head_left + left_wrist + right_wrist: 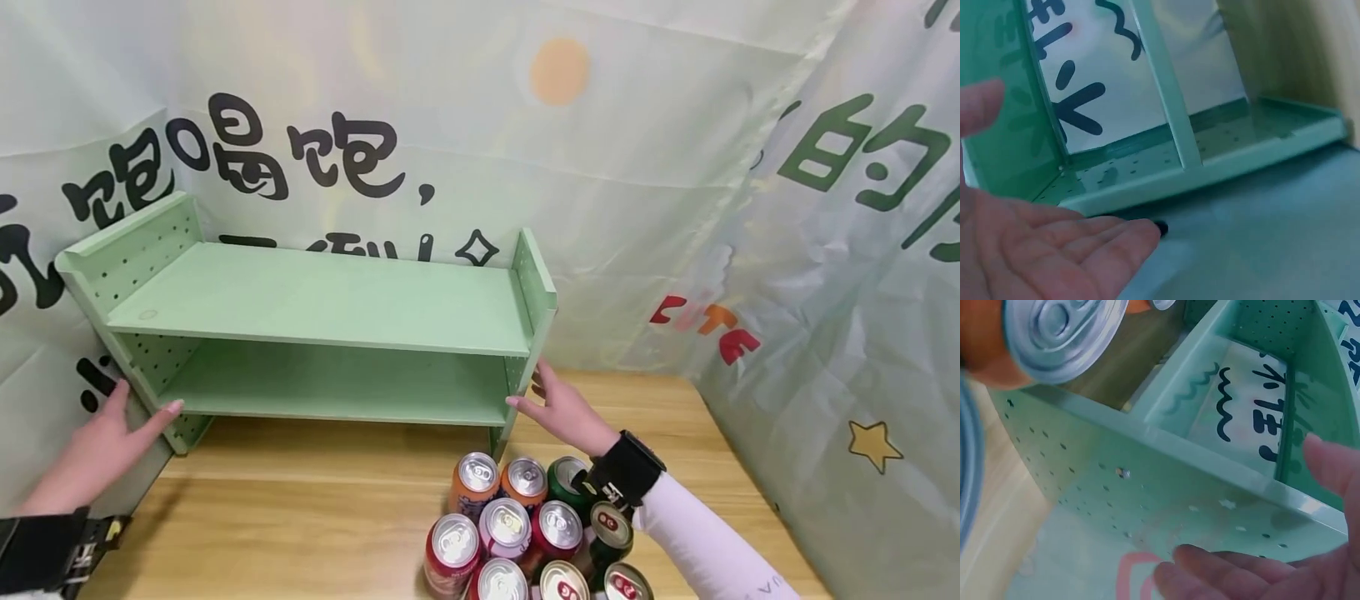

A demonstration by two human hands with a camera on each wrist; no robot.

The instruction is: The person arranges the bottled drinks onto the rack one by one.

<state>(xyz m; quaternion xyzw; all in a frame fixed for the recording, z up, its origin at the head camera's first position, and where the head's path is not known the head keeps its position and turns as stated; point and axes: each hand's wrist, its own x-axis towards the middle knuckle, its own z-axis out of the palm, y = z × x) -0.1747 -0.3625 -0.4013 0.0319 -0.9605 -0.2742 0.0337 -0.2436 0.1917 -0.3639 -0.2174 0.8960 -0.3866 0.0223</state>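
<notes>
A pale green two-tier shelf (322,300) with perforated side panels stands on a wooden table. Beside its lower left side is my left hand (93,454), thumb spread from the fingers; the left wrist view shows the palm (1066,256) turned up and holding nothing. At the lower right side panel (1104,450) is my right hand (570,417). Its thumb points toward the panel's front edge, while its straight fingers (1210,569) lie along the outer face. Whether either hand touches the shelf I cannot tell.
Several drink cans (505,523) stand grouped in front of the shelf's right end, close to my right wrist. The wooden table (300,517) reaches a printed cloth backdrop (465,167) behind and another cloth side (840,333) at the right.
</notes>
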